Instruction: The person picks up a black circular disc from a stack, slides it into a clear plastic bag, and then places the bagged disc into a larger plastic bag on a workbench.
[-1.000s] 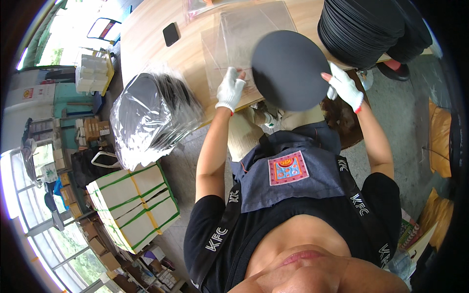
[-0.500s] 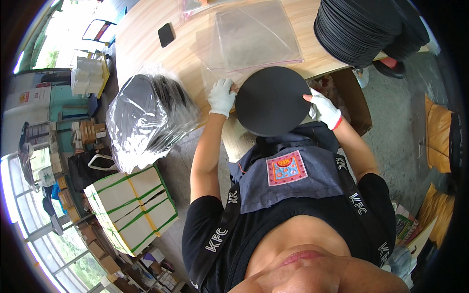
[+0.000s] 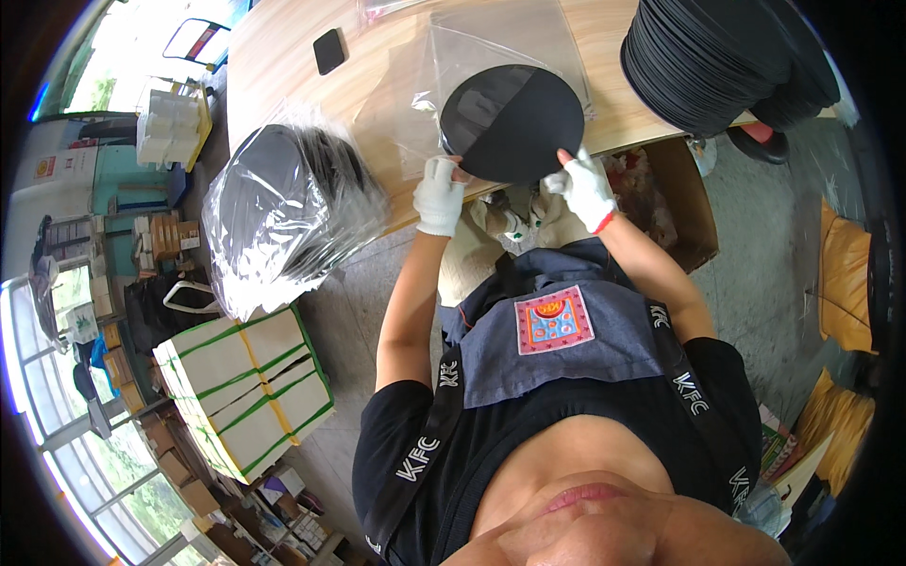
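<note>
My left hand, in a white glove, sits at about seven o'clock of the black disc, its fingers closed on the lower edge of the disc together with the lip of the clear plastic sleeve. My right hand, also gloved in white with a red cuff, sits at about five o'clock of the disc, fingers pinched on its rim. The disc lies flat near the front edge of the wooden table, and its upper half is inside the sleeve; the film covers the far half with a sheen, while the near half shows bare matte black.

At two o'clock from the disc, on the same table, stands a tall stack of black discs. At eleven o'clock lies a small black phone, well apart from my hands. At nine o'clock, off the table's end, a bundle of bagged discs leans in crinkled clear plastic. Below that, at about seven o'clock, is a strapped pile of pale boards bound with green and yellow bands. A brown cardboard box sits under the table at four o'clock, just beside my right forearm.
</note>
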`<state>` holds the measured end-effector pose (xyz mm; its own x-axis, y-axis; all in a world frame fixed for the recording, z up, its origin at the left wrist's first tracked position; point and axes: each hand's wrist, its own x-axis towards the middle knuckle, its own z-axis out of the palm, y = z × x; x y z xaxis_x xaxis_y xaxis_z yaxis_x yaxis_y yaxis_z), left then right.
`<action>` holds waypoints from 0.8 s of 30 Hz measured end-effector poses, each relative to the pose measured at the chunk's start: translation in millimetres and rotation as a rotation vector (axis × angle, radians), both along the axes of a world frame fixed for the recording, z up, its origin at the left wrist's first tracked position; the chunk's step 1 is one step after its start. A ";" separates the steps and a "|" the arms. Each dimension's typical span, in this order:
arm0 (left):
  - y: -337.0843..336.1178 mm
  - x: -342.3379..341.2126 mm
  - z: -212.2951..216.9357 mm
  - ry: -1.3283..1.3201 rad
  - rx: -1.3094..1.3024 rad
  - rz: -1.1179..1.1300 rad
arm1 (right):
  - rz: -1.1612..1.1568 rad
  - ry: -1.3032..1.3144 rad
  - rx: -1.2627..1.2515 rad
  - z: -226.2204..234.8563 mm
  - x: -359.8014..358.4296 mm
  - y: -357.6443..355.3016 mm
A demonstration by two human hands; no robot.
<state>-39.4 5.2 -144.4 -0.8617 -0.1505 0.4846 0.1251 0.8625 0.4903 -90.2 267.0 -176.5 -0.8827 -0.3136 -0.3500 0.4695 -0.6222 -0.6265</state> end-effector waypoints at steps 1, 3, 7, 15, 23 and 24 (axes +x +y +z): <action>5.2 7.4 -0.8 -0.009 -0.014 -0.040 | -0.004 -0.007 -0.088 -8.9 0.3 -11.8; 17.7 25.8 -3.6 -0.023 -0.044 -0.113 | 0.004 0.011 -0.140 -6.4 -1.4 -33.2; 59.7 46.7 -34.3 0.066 0.808 0.124 | -0.099 0.052 -0.104 -4.7 9.7 -52.9; 80.9 28.6 -12.7 -0.601 1.261 0.063 | -0.078 -0.036 0.173 15.0 36.3 -18.9; 73.0 68.1 -44.6 -0.729 1.183 0.097 | 0.317 0.200 0.035 -36.7 17.7 12.6; 70.6 68.7 -37.9 -0.754 1.199 0.109 | 0.316 -0.074 -0.146 -31.3 13.6 0.1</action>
